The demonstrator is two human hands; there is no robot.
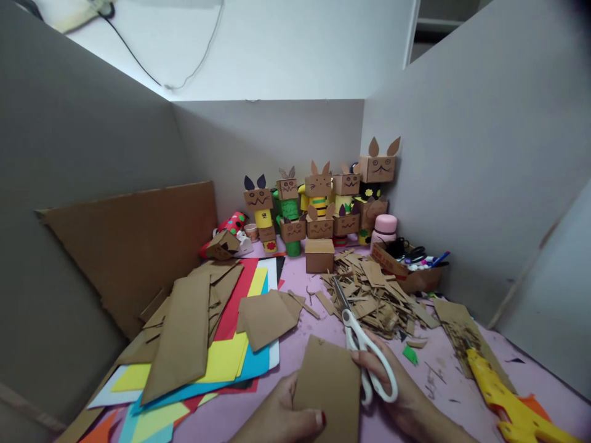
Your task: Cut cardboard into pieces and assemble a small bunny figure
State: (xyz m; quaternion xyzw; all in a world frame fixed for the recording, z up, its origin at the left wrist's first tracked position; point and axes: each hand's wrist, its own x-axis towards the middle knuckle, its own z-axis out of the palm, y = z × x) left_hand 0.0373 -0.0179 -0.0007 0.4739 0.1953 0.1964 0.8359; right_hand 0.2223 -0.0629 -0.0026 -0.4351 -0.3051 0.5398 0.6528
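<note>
My left hand (292, 413) grips a rectangular piece of brown cardboard (330, 389), its thumb lying across the face near the bottom. White-handled scissors (351, 321) are in my right hand (401, 386), their blades together and pointing away from me. The fingers of that hand also meet the right edge of the cardboard. Just beyond lie several cut cardboard squares (268, 319) in a loose stack. A heap of cardboard scraps (376, 298) spreads past the scissors' blades.
Coloured paper sheets (221, 363) and larger cardboard pieces (182, 332) cover the left side. Cat-faced cardboard figures (318, 184) stand at the back beside a pink bottle (384, 227). A supply box (418, 277) and yellow glue gun (503, 394) are at right. Grey partitions (268, 135) surround the table.
</note>
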